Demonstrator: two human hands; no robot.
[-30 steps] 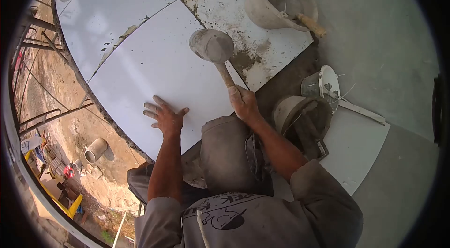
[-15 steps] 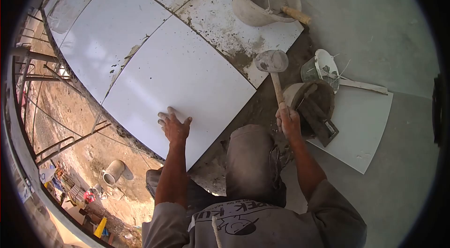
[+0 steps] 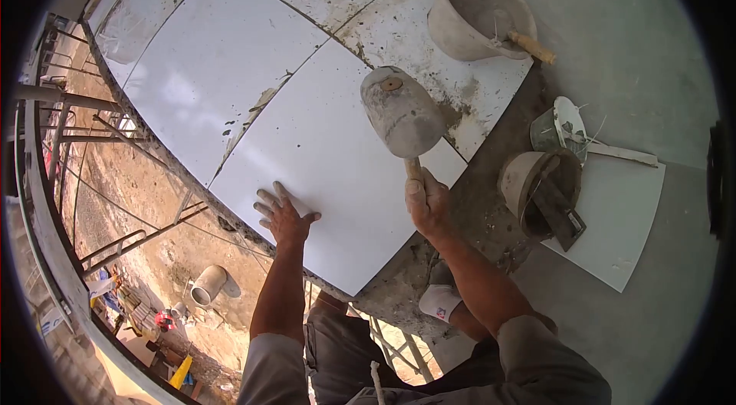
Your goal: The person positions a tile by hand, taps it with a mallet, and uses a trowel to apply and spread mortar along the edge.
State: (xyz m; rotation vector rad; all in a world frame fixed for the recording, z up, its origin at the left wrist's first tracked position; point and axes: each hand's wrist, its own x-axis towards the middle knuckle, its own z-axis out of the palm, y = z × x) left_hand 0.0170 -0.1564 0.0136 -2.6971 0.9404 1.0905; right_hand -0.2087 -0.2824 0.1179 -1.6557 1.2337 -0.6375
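Observation:
Fingers spread, my left hand (image 3: pixel 285 215) lies flat on a large white tile (image 3: pixel 345 152), close to its edge on the open side. My right hand (image 3: pixel 429 204) is wrapped round the handle of a rubber mallet (image 3: pixel 403 112), whose grey, mortar-stained head is raised over the tile's right part. Whether the head touches the tile I cannot tell, but it looks held above it. Another white tile (image 3: pixel 230 52) adjoins on the far left, with a gap and mortar crumbs along the joint.
A mortar basin (image 3: pixel 452 26) with a wooden-handled tool stands at the back right. To the right are a small pail (image 3: pixel 548 129), a bucket (image 3: pixel 517 183) holding a trowel (image 3: pixel 558 215), and a loose tile (image 3: pixel 621 213). The ledge drops to scaffolding (image 3: pixel 115 248) and ground at left.
My right hand has moved left and brought the mallet from beside the buckets to over the tile. My left hand stays flat on the tile. The view has shifted and my knee has left it.

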